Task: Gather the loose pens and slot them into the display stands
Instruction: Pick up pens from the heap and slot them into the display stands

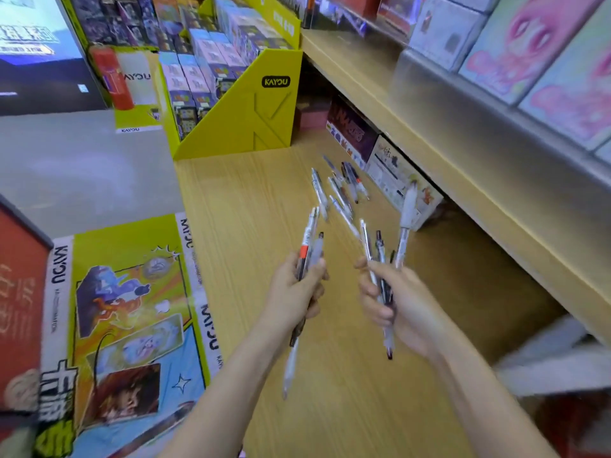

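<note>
1. Right now both hands are full: the left hand [295,285] curls round a small bunch of pens [305,256], the right hand [393,304] round a fanned bunch [383,259], all held above the wooden shelf [238,193].
2. More loose pens [340,190] lie scattered on the shelf, farther off and slightly right, near the boxes [401,180] under the upper shelf.
3. Risk: the right bunch splays widely, so one pen could slide out if the fingers loosen, and roll toward the near shelf edge.
4. Risk: reaching for the far pile with full hands probably means pinching with spare fingertips, which could spill what is already held.
5. Risk: long ends sticking out below the fists may knock the shelf or the yellow display [251,120] at far left.
6. No pen stand is plainly visible, so I cannot tell where these go.
</note>
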The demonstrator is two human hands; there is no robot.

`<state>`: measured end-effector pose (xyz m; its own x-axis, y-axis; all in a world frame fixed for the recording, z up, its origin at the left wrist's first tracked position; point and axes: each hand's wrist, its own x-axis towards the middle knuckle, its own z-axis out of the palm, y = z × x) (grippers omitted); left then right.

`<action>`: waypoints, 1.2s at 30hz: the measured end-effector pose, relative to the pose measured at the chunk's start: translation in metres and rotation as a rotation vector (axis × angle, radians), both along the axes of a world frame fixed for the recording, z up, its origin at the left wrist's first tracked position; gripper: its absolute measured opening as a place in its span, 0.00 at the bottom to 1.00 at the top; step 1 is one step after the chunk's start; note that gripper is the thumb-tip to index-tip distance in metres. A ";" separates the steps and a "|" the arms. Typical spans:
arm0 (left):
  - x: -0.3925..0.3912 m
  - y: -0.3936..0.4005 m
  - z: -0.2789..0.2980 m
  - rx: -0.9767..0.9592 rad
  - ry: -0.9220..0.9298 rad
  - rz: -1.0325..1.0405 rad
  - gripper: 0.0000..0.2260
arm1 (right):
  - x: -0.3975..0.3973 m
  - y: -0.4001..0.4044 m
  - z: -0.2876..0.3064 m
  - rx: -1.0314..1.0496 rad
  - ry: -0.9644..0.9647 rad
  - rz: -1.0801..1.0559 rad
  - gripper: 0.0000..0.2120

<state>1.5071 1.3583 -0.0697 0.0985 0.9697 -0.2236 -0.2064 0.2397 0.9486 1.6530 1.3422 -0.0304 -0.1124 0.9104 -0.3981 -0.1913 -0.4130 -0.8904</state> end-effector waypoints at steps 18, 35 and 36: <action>0.147 -0.371 0.181 -0.006 -0.140 -0.228 0.07 | 0.190 -0.422 0.125 0.108 -0.009 -0.015 0.08; 0.285 -0.465 0.189 0.109 0.188 -0.519 0.10 | 0.296 -0.530 0.160 0.320 -0.305 -0.084 0.07; 0.292 -0.462 0.188 0.115 0.205 -0.523 0.10 | 0.301 -0.526 0.160 0.321 -0.322 -0.072 0.06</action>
